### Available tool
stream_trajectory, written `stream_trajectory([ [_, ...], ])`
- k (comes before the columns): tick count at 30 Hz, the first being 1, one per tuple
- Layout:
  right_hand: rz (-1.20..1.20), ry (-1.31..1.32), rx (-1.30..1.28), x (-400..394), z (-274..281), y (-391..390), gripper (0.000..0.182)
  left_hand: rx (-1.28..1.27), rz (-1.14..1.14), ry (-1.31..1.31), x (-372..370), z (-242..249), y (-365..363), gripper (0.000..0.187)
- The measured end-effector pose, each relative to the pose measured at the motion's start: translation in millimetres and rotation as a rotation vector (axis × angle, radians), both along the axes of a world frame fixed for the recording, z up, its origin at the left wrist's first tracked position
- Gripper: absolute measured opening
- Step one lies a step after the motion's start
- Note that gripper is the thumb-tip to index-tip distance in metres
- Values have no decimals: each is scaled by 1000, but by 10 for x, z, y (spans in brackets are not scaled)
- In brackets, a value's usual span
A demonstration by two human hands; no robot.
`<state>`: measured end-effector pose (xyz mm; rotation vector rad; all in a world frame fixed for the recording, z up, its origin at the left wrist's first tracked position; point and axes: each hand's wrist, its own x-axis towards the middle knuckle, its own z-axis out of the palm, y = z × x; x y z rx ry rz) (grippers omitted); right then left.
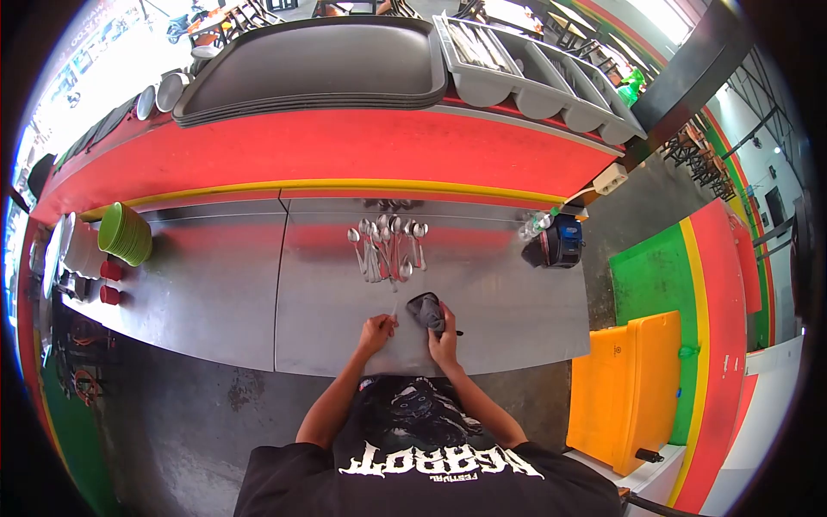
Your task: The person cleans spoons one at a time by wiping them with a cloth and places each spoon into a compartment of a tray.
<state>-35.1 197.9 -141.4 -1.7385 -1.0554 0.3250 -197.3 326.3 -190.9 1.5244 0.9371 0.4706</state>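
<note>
My left hand (377, 334) is closed, pinching the end of a thin piece of metal cutlery (394, 305) that points away from me; it looks like a spoon, though its far end is hard to make out. Bunched in my right hand (444, 340) is a dark grey cloth (425, 311), just above the steel counter. Beyond both hands lies a loose pile of metal spoons (388, 246), most with their bowls toward the back of the counter.
Green bowls (126, 234) and red cups (110, 295) stand on the steel counter (215, 302) at left. A clear bottle (536, 226) and a blue-black item (564, 241) sit right. Trays (319, 65) and a grey cutlery holder (534, 86) rest on the red ledge. An orange bin (616, 388) stands nearby.
</note>
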Motion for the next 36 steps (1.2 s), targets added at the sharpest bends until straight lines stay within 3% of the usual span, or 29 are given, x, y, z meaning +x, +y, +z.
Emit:
stream_trajectory([
  [3,120,-117,-2,-85,170,-41,73,-114,-109,153,-99,277,-105,26],
  [6,383,-266,-108,-241,215,-84,74,-76,-339,291,-192,49,-88,18],
  [9,321,-285,-138,-427,232,-116,69,0,-379,317,-236,-101,-56,15],
  [17,327,-302,-161,-340,252,-35,55,-189,-327,30,-284,-65,-180,15],
  [24,273,-366,-141,-412,416,-94,52,-45,-336,2,-346,144,-297,18],
  [27,178,-387,-122,-351,455,-51,50,-19,-399,-17,-329,526,-291,24],
  [36,-24,-355,-128,138,311,52,43,-178,-446,-69,-303,715,-451,31],
])
